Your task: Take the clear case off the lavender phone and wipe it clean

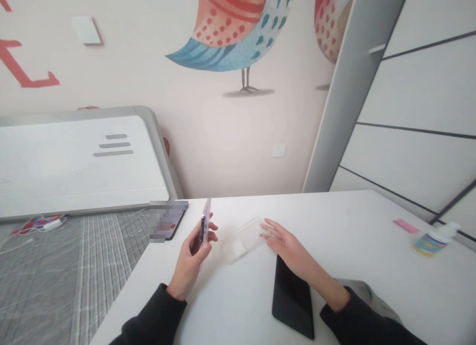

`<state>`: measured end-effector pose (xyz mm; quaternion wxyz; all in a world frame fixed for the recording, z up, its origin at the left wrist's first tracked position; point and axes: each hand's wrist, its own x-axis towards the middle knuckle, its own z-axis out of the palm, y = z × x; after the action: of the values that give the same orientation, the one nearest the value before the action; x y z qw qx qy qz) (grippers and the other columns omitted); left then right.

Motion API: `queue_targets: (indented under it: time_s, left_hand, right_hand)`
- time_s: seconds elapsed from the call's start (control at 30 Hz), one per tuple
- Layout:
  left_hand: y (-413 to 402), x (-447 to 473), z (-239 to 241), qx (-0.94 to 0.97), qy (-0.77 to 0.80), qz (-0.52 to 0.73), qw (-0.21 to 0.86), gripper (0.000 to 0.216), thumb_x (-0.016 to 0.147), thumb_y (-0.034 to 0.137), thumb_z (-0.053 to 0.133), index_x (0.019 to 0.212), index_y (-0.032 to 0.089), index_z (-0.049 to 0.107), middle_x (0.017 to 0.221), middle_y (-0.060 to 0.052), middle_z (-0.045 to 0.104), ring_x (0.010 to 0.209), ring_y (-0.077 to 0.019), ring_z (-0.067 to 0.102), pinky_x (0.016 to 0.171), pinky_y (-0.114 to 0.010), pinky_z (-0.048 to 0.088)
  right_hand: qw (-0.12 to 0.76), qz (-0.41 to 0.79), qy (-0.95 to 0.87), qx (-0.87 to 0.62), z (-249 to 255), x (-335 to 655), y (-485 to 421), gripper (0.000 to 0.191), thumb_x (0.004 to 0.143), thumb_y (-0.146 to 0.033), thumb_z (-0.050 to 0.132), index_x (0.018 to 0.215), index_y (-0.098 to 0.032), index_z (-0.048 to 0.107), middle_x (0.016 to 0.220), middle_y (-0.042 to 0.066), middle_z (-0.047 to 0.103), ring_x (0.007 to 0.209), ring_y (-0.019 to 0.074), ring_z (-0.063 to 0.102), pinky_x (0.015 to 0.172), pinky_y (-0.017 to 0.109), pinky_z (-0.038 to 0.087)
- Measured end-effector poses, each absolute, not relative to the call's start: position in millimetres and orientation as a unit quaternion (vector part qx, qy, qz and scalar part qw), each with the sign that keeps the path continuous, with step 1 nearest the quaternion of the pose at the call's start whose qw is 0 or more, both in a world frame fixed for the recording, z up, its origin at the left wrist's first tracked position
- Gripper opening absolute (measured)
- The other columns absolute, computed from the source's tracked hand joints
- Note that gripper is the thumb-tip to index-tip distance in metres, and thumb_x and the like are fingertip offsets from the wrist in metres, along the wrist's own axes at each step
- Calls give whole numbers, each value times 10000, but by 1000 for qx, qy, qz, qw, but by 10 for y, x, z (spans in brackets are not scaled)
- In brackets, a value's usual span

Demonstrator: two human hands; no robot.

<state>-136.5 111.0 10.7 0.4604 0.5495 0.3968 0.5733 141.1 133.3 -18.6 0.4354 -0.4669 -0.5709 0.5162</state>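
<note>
My left hand [192,256] is closed around a thin slab [203,231], seen edge-on, with a dark side and a pale purple layer that sticks up past the fingers. Its exact kind does not show from this angle. A clear plastic tray-like package [238,243] lies on the white table between my hands, with a small white patch inside. At its right edge is my right hand [284,246], fingers stretched out and apart, the fingertips at or just over the plastic. Below my right hand and forearm lies a black tablet [293,300], partly covered.
A phone-like device [174,223], partly pixelated, sits at the table's left edge. To the right are a pump bottle [431,243] and a pink strip [406,226]. A grey object [357,288] lies behind my right sleeve. Beyond the white table [230,305] stands a wall.
</note>
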Motion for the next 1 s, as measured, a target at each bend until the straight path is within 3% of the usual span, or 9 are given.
queue_targets:
  time_s: [0.17, 0.23, 0.43, 0.53, 0.63, 0.7, 0.8, 0.93, 1.0]
  left_hand:
    - [1073, -1263, 172, 521, 367, 529, 560, 887, 805, 871, 602, 1358, 178, 624, 1172, -128, 662, 845, -214, 643, 872, -409, 536]
    - [1050, -1234, 211, 505, 363, 511, 593, 832, 870, 832, 551, 1361, 165, 619, 1106, -129, 683, 842, -220, 665, 868, -420, 547]
    - [808, -1256, 291, 502, 417, 376, 657, 734, 826, 595, 804, 1387, 170, 595, 1174, -141, 742, 970, -254, 706, 935, -428, 534]
    - [607, -1235, 240, 538, 465, 279, 645, 766, 839, 723, 722, 1357, 171, 604, 1153, -155, 781, 1088, -311, 712, 995, -476, 529]
    - [454, -1116, 133, 539, 502, 249, 629, 849, 809, 740, 721, 1448, 222, 511, 1252, -148, 757, 1065, -349, 747, 937, -525, 585]
    - [410, -977, 79, 566, 541, 268, 561, 902, 775, 701, 756, 1495, 235, 474, 1353, -160, 711, 1105, -373, 741, 972, -559, 580]
    - [444, -702, 99, 656, 563, 269, 425, 706, 769, 578, 777, 1368, 241, 618, 1336, -144, 723, 1204, -391, 697, 1048, -555, 542]
    - [612, -355, 247, 731, 521, 176, 404, 628, 819, 351, 726, 1427, 302, 577, 1062, -49, 798, 928, -303, 762, 882, -455, 605]
    - [687, -261, 290, 750, 525, 148, 375, 629, 830, 317, 725, 1442, 304, 577, 1097, -57, 793, 979, -309, 756, 935, -470, 583]
  right_hand:
    - [464, 402, -609, -502, -118, 1432, 1348, 588, 807, -452, 748, 1342, -219, 677, 1589, 128, 511, 1527, 322, 404, 1307, 553, 176]
    - [482, 368, -620, -498, 14, 1469, 1324, 505, 823, -471, 723, 1266, -229, 722, 1573, 110, 533, 1513, 316, 428, 1305, 538, 197]
    - [562, 267, -590, -515, 525, 2037, 870, 390, 968, -552, 577, 1198, -275, 726, 1385, 74, 691, 1367, 275, 594, 1207, 459, 421]
    - [521, 212, -588, -582, 454, 2410, 494, 377, 942, -605, 602, 1040, -283, 771, 1154, 91, 775, 1139, 299, 722, 966, 398, 605]
    - [448, 163, -585, -656, 142, 2709, 226, 408, 896, -637, 610, 991, -277, 776, 1129, 103, 777, 1063, 318, 739, 756, 368, 643]
    - [422, 139, -580, -683, -86, 2851, 129, 431, 879, -642, 616, 1039, -269, 759, 1171, 99, 762, 1068, 316, 733, 806, 398, 638]
    - [395, 136, -589, -692, -341, 2944, 57, 506, 876, -651, 629, 1196, -267, 707, 1295, 96, 705, 1118, 306, 712, 957, 468, 598]
    - [370, 144, -632, -665, -508, 2888, 19, 530, 906, -565, 634, 1353, -281, 654, 1416, 104, 628, 1283, 316, 626, 1074, 518, 534]
    - [362, 145, -641, -660, -538, 2857, 16, 440, 924, -524, 610, 1291, -301, 706, 1369, 95, 656, 1271, 320, 630, 1085, 540, 523]
